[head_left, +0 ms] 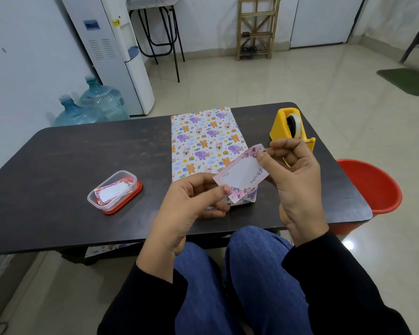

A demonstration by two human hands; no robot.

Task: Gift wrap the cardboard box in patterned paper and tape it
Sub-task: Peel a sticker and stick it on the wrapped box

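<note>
A box wrapped in animal-patterned paper (203,139) lies lengthwise in the middle of the dark table (82,153). Above its near end I hold a floral-bordered gift label (240,176) with a white centre. My left hand (191,204) pinches the label's lower left corner. My right hand (293,175) pinches its upper right corner, where the edge curls up. A yellow tape dispenser (289,128) with a roll of clear tape stands on the table behind my right hand.
A clear plastic tub (114,191) on an orange lid holds more floral labels at the left of the table. A red bucket (370,187) stands on the floor by the table's right edge. Water bottles and a dispenser stand far left.
</note>
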